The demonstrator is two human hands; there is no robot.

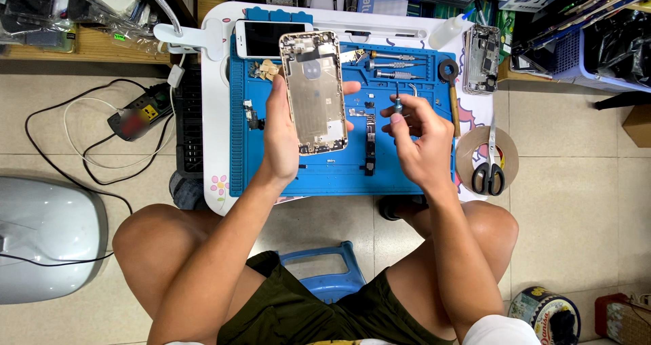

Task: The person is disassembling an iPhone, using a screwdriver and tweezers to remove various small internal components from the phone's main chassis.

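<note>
My left hand grips an opened gold phone housing, inner side up, held above the blue work mat. My right hand pinches a small screwdriver upright between thumb and fingers, just right of the housing and apart from it. Small phone parts and a black flex strip lie on the mat between my hands.
A white phone lies face up at the mat's top left. More screwdrivers lie at the top; a bare phone frame, a squeeze bottle, scissors on a tape roll sit right. A power strip lies on the floor left.
</note>
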